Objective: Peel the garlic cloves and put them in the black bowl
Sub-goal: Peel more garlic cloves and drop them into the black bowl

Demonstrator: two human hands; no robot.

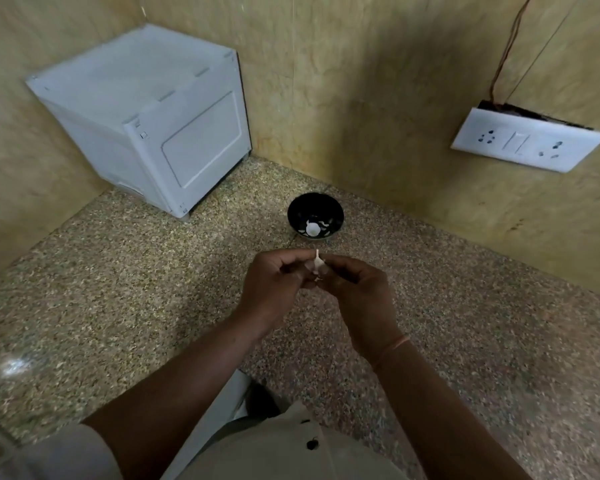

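Note:
A small white garlic clove (pixel 317 263) with a thin stem sticking up is pinched between both hands above the speckled granite counter. My left hand (pixel 274 289) holds it from the left with curled fingers. My right hand (pixel 355 292) pinches it from the right. Beyond the hands stands the black bowl (pixel 333 211) near the wall, with a white garlic piece (pixel 312 229) and a few pale bits inside it. The lower part of the clove is hidden by my fingers.
A white box-shaped appliance (pixel 146 123) sits in the back left corner of the counter (pixel 118 306). A white socket and switch plate (pixel 527 140) hangs on the right wall, wires above it. Marble walls close the counter at the back and left.

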